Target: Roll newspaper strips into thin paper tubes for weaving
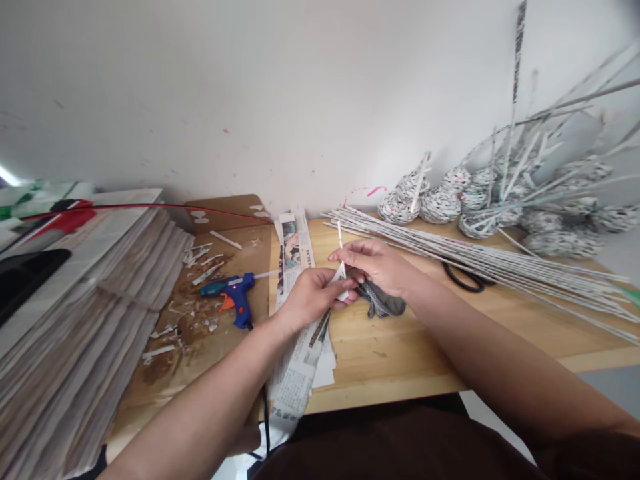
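Observation:
Between my two hands is a newspaper strip [296, 383], its upper end rolled into a thin white tube [340, 235] that points up. My left hand [314, 293] is closed on the strip, the thumb pressing the flat paper just below the rolled part. My right hand [373, 263] pinches the rolled part between thumb and fingers. The strip's long tail hangs down past the table's front edge. Beneath my right hand lies a dark grey patterned cloth [383, 301]. More newspaper strips [295, 247] lie flat on the table behind and under my left hand.
A blue glue gun [237, 297] lies on stained cardboard [200, 353] among paper scraps, left of my hands. A tall newspaper stack [90, 320] stands far left. Rolled paper sticks [470, 260] spread across the right, before several woven paper shapes [440, 197]. Black scissor handles [465, 279] show beneath the sticks.

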Demonstrator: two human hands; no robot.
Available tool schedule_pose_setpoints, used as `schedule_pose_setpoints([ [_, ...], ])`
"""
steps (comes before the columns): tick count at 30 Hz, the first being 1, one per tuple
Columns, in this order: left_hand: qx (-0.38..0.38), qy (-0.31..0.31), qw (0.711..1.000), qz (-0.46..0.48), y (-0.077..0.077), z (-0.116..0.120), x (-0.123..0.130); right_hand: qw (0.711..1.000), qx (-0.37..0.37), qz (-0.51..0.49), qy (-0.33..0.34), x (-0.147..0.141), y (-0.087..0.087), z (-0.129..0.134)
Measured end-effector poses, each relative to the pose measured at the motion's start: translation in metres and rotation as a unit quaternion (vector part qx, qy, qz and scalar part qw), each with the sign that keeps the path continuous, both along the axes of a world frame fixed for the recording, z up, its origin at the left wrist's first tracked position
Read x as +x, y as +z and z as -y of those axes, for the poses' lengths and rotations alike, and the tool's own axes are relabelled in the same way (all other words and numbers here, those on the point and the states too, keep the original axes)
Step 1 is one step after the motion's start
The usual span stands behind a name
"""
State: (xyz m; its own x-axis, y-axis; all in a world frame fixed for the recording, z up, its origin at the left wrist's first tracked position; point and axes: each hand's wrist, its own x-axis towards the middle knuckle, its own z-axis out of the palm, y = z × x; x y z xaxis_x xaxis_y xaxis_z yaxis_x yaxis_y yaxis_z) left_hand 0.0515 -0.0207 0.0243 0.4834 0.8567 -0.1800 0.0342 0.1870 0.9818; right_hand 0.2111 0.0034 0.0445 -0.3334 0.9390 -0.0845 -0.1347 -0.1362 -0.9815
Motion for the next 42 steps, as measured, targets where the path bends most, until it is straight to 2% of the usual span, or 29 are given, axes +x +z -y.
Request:
schedule_pose_setpoints([
  [5, -0.02, 0.002, 1.0, -0.005, 0.0019, 0.0014, 0.001, 0.996, -0.01, -0.042, -0.076, 0.0001, -0.0007, -0.0008],
  [10, -0.024, 0.007, 1.0, 0.004, 0.002, 0.0015, 0.0008, 1.0, -0.012, -0.008, -0.021, 0.0011, 0.0014, -0.0004],
  [15, -0.021, -0.005, 1.0, -0.008, -0.0005, -0.0002, 0.0001, 0.996, -0.011, -0.031, -0.08, 0.001, 0.0038, 0.0009],
  [19, -0.02, -0.006, 1.0, -0.006, 0.0008, 0.0002, -0.0005, 1.0, -0.001, -0.012, -0.021, 0.003, 0.0039, -0.0009],
  [25, -0.015, -0.018, 1.0, -0.01, 0.0055, 0.0029, 0.0005, 0.995, -0.001, -0.053, -0.088, 0.0035, 0.001, -0.0038],
  [28, -0.018, -0.018, 1.0, -0.007, 0.0058, 0.0031, 0.0005, 0.999, 0.006, -0.032, -0.036, 0.0047, 0.001, -0.0038],
  [30, -0.019, -0.018, 1.0, -0.006, 0.0051, 0.0027, 0.0003, 0.999, 0.011, -0.018, -0.024, 0.0047, 0.0015, -0.0036],
  [33, -0.016, -0.016, 1.0, -0.008, 0.0037, 0.0022, 0.0001, 0.996, 0.008, -0.036, -0.087, 0.0033, 0.0021, -0.0038],
  [35, -0.015, -0.016, 1.0, -0.007, 0.0028, 0.0019, 0.0, 0.993, 0.007, -0.05, -0.104, 0.0033, 0.0023, -0.004],
  [39, -0.032, -0.007, 0.999, 0.009, 0.0026, 0.0018, -0.0003, 1.0, 0.003, -0.016, -0.02, 0.0061, 0.0031, -0.0039],
  [42, -0.034, -0.005, 0.999, 0.01, 0.0043, 0.0024, -0.0003, 0.999, -0.004, -0.022, -0.039, 0.0064, 0.0024, -0.004],
])
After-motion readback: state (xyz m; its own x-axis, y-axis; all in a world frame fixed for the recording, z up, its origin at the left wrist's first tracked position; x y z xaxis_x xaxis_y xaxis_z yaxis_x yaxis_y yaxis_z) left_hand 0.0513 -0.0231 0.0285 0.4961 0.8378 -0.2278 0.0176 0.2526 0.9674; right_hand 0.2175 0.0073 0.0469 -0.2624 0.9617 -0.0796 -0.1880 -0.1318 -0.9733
